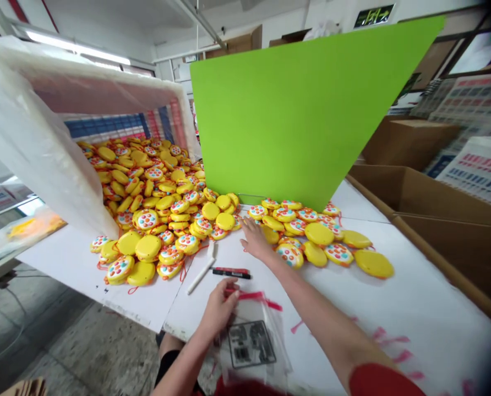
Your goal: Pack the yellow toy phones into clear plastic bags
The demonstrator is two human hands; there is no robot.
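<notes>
My left hand (219, 304) is closed at the top corner of a clear plastic bag (251, 345), which has a pink-red strip along its opening and black printing on its front. The bag lies at the table's near edge. Farther forward, my right hand (252, 238) reaches out with fingers apart and nothing held. It is beside a loose group of yellow oval toys (318, 234) whose faces carry coloured dots on white. A much larger heap of the same toys (146, 187) spills from a sack at the left. Some have orange cord loops.
A bright green board (303, 115) stands upright behind the toys. A white-lined woven sack (43, 143) lies on its side. Red and black markers (231, 273) and a white pen (200, 276) lie midtable. Pink strips (394, 338) are scattered right, near open cardboard boxes (452, 236).
</notes>
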